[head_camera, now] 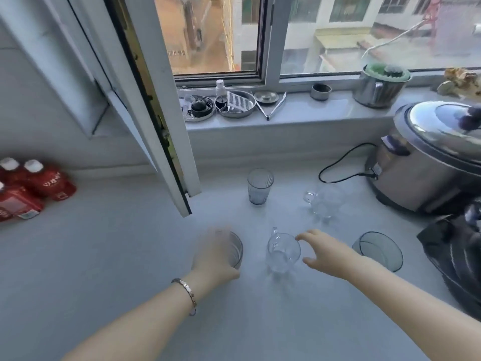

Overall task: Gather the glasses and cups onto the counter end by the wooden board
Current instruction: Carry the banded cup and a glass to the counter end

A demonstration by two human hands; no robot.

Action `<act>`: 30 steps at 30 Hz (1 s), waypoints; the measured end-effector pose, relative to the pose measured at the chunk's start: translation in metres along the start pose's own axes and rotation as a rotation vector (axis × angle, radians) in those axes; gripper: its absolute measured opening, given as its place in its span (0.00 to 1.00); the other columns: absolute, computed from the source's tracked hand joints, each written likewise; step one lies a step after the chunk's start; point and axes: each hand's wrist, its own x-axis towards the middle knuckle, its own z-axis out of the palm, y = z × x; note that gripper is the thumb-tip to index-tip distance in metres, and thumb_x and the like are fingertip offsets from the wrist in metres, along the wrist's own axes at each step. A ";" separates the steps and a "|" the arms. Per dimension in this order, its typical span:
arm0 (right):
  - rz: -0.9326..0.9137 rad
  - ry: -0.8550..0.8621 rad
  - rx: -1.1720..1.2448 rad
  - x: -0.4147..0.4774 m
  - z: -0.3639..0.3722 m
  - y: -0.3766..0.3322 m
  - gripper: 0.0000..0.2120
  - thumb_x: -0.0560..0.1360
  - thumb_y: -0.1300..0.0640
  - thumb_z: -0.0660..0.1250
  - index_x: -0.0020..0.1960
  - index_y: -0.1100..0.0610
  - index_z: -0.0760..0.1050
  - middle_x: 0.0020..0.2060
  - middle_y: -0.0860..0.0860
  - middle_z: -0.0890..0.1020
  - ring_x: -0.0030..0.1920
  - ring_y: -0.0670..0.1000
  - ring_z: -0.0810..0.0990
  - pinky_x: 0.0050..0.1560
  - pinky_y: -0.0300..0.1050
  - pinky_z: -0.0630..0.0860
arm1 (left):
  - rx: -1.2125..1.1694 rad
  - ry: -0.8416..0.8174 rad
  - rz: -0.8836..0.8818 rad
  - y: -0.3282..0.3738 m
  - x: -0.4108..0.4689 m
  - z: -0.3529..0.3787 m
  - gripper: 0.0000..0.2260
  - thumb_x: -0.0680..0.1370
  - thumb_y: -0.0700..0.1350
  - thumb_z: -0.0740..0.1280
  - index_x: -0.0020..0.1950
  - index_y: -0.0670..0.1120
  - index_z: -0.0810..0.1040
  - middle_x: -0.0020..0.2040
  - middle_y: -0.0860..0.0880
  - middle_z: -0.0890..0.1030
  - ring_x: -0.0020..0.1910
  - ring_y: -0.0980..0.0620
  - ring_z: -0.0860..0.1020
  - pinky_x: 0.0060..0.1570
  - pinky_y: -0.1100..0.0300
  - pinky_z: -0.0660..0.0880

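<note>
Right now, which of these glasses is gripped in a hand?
The leftmost grey glass, wrapped by the left hand; the right hand is open beside a clear mug.

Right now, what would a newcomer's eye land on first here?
Mid-counter, the left hand grips a grey glass, while the right hand spreads open beside a clear mug. Next come the big steel cooker at right and the red bottles at far left.
</note>
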 end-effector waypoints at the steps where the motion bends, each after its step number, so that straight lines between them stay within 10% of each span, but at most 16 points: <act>1: -0.095 0.004 -0.042 0.010 -0.006 0.000 0.27 0.76 0.55 0.64 0.72 0.50 0.61 0.72 0.48 0.63 0.71 0.50 0.65 0.62 0.40 0.66 | -0.014 0.019 -0.019 -0.001 -0.003 0.001 0.43 0.68 0.53 0.70 0.76 0.54 0.48 0.71 0.49 0.55 0.70 0.45 0.56 0.61 0.53 0.72; 7: -0.639 -0.185 -0.470 0.061 -0.030 -0.008 0.42 0.72 0.64 0.67 0.76 0.44 0.47 0.78 0.45 0.45 0.78 0.48 0.47 0.74 0.43 0.53 | -0.154 0.158 -0.221 0.002 -0.044 0.011 0.40 0.69 0.56 0.68 0.76 0.55 0.52 0.70 0.52 0.60 0.71 0.49 0.59 0.64 0.55 0.71; 12: -0.927 -0.336 -0.751 0.083 -0.033 -0.006 0.44 0.70 0.69 0.64 0.77 0.45 0.48 0.77 0.48 0.51 0.74 0.52 0.60 0.71 0.42 0.57 | -0.268 0.272 -0.426 0.016 -0.089 0.022 0.41 0.68 0.57 0.69 0.76 0.54 0.53 0.71 0.54 0.60 0.71 0.52 0.58 0.65 0.57 0.70; 22: -0.837 -0.234 -0.632 0.071 -0.014 -0.004 0.35 0.64 0.52 0.69 0.69 0.49 0.60 0.64 0.42 0.68 0.54 0.52 0.77 0.35 0.41 0.71 | -0.370 0.378 -0.697 0.020 -0.189 0.049 0.43 0.68 0.55 0.72 0.76 0.54 0.50 0.72 0.53 0.57 0.72 0.52 0.58 0.63 0.58 0.70; 30: -0.959 -0.143 -0.432 -0.034 0.039 -0.109 0.38 0.63 0.44 0.71 0.69 0.46 0.58 0.63 0.39 0.73 0.57 0.51 0.79 0.50 0.40 0.74 | -0.518 0.563 -0.923 0.002 -0.331 0.108 0.44 0.66 0.53 0.74 0.76 0.55 0.53 0.71 0.55 0.58 0.70 0.53 0.63 0.60 0.59 0.72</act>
